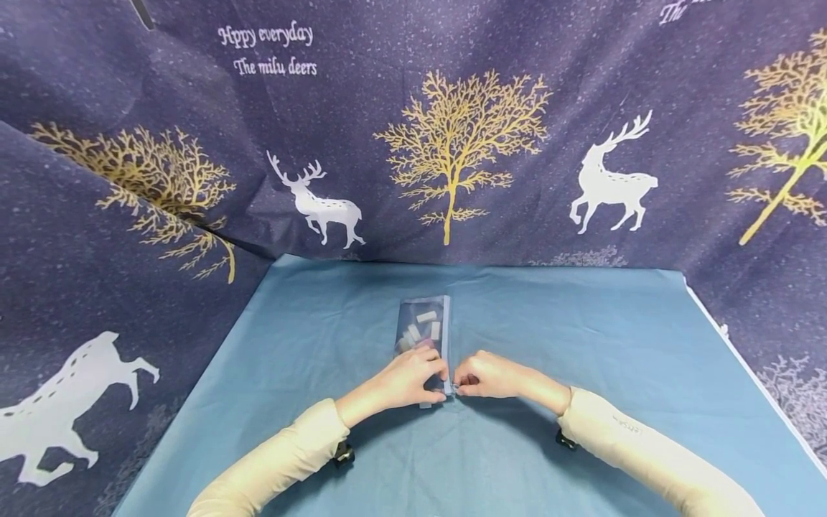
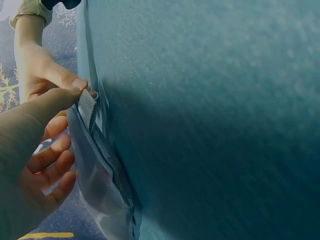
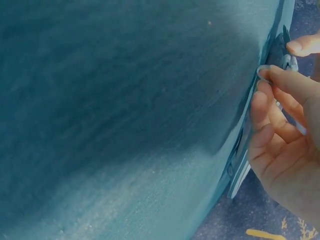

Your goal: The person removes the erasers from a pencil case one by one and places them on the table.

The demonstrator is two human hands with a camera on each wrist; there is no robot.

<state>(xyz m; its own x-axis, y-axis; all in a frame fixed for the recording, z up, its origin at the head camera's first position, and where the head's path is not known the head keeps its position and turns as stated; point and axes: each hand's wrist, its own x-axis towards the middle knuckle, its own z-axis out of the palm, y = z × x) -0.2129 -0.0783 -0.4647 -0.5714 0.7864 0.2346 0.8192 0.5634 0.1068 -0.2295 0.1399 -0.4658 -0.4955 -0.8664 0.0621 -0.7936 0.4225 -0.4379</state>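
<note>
A see-through zip pouch (image 1: 416,309) lies on the blue cloth with several small whitish blocks (image 1: 427,317) and something pinkish inside. Its zipper strip (image 1: 446,327) runs down the right side. My left hand (image 1: 413,377) lies over the near half and grips the near end by the zipper; the left wrist view shows the thumb at a ribbed end tab (image 2: 87,109). Just to the right, my right hand (image 1: 491,375) pinches the small zipper pull (image 3: 262,73), which looks like a ring in the right wrist view. The pouch's lower part is partly hidden under the left hand.
Blue cloth (image 1: 549,323) covers the table, with a few creases. Behind and at the sides hangs a dark blue curtain (image 1: 400,43) printed with deer and trees. A dark wrist mount (image 1: 344,454) sits under the left sleeve, another (image 1: 566,439) under the right.
</note>
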